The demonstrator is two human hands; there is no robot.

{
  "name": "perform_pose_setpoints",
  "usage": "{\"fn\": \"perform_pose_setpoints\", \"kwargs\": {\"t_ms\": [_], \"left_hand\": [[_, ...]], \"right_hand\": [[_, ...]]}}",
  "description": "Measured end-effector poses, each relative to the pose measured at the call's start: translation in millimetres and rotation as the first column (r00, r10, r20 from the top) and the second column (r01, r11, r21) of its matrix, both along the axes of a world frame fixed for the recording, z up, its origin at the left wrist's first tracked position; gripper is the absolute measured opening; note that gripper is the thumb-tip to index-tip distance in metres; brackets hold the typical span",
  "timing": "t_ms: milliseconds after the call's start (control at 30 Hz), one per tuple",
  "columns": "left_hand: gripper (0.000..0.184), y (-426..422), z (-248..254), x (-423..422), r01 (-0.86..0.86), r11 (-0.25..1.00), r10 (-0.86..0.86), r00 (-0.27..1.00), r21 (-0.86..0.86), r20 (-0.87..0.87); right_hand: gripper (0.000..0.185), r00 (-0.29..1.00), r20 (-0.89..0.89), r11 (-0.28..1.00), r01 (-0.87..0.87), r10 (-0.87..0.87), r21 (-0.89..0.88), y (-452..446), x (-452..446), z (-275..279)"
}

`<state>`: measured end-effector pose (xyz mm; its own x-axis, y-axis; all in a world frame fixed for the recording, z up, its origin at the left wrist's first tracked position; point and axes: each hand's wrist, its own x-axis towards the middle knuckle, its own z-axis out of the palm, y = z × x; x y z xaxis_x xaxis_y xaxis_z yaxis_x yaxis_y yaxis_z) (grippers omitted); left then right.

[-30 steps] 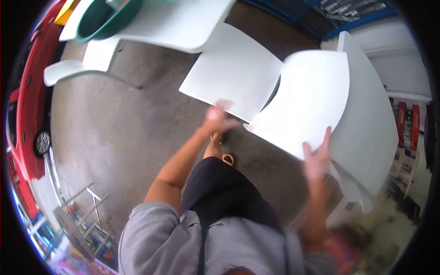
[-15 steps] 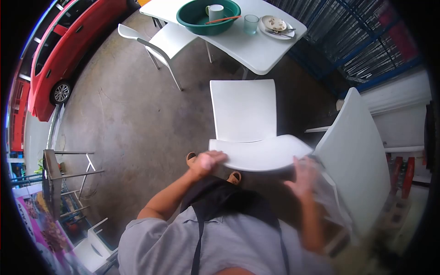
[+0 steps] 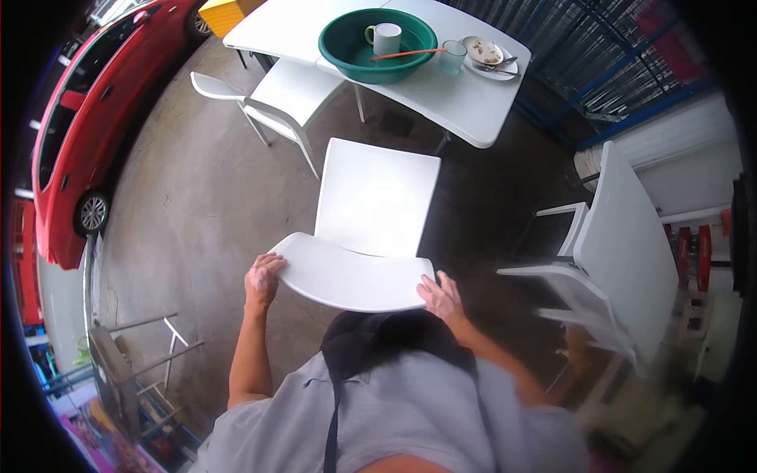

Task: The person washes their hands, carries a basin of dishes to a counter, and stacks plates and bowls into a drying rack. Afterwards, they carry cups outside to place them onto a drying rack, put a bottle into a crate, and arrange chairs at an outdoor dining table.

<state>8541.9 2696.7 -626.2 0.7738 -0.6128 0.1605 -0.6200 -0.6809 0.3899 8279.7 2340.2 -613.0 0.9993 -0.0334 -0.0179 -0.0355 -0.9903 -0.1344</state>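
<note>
A white chair stands just in front of my body, its curved backrest (image 3: 355, 277) nearest me and its flat seat (image 3: 377, 197) beyond. My left hand (image 3: 264, 277) grips the left end of the backrest, fingers bent over its edge. At the right end, my right hand (image 3: 443, 295) holds the backrest, its fingers on the edge. The chair's legs are hidden under it.
Ahead is a white table (image 3: 449, 106) with a green basin (image 3: 378, 47), a mug, a glass and plates. Another white chair (image 3: 293, 93) is at its left side. White tables and chairs (image 3: 623, 244) stand right; a red car (image 3: 95, 118) is left.
Both hands have closed on the backrest. The chair has shifted left and turned in view, apart from the white furniture on the right. More of the table shows than a second ago.
</note>
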Motion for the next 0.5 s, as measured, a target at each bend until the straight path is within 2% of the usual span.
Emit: {"fn": "perform_pose_setpoints", "kwargs": {"t_ms": [33,67,133,167,200,267,300,333,400,433,500], "left_hand": [[0.022,14,-4,15,-0.043,0.999,0.043,0.996,-0.001,-0.081],[0.022,15,-8,31,-0.028,1.0,0.028,0.996,-0.003,-0.088],[0.047,18,-18,51,-0.111,0.981,0.135,0.98,-0.16,0.148],[0.067,24,-26,67,-0.136,0.985,0.142,0.989,-0.103,0.047],[0.067,28,-36,87,-0.126,0.986,0.132,0.99,-0.107,0.047],[0.063,35,-51,123,0.022,0.991,-0.023,1.0,-0.133,-0.006],[0.051,20,-34,134,-0.006,0.999,0.004,1.0,-0.051,-0.026],[0.051,9,-34,153,-0.005,0.998,0.003,1.0,-0.055,-0.026],[0.043,-8,-39,188,0.141,0.975,-0.132,0.989,-0.174,0.062],[0.043,-17,-40,203,0.139,0.974,-0.13,0.989,-0.178,0.065],[0.035,-36,-47,234,0.118,0.973,-0.103,0.991,-0.2,0.085]], "right_hand": [[0.041,0.978,-0.206,0.978,0.082,-0.041,0.192,11,16,-3],[0.041,0.976,-0.212,0.977,0.098,-0.057,0.189,18,32,-8],[0.046,0.987,-0.072,0.904,0.159,-0.143,0.397,32,60,-20],[0.047,0.986,-0.038,0.893,0.165,-0.164,0.42,35,73,-29],[0.047,0.984,-0.038,0.893,0.174,-0.174,0.416,37,85,-28],[0.043,0.974,-0.028,0.882,0.217,-0.227,0.418,44,102,-25],[0.04,0.963,0.022,0.872,0.234,-0.269,0.43,46,109,-31],[0.04,0.963,0.023,0.874,0.234,-0.27,0.427,45,115,-37],[0.04,0.947,0.032,0.865,0.277,-0.319,0.418,45,129,-38],[0.035,0.938,0.105,0.876,0.263,-0.33,0.404,45,138,-37],[0.032,0.94,0.087,0.875,0.27,-0.33,0.402,37,167,-30]]}}
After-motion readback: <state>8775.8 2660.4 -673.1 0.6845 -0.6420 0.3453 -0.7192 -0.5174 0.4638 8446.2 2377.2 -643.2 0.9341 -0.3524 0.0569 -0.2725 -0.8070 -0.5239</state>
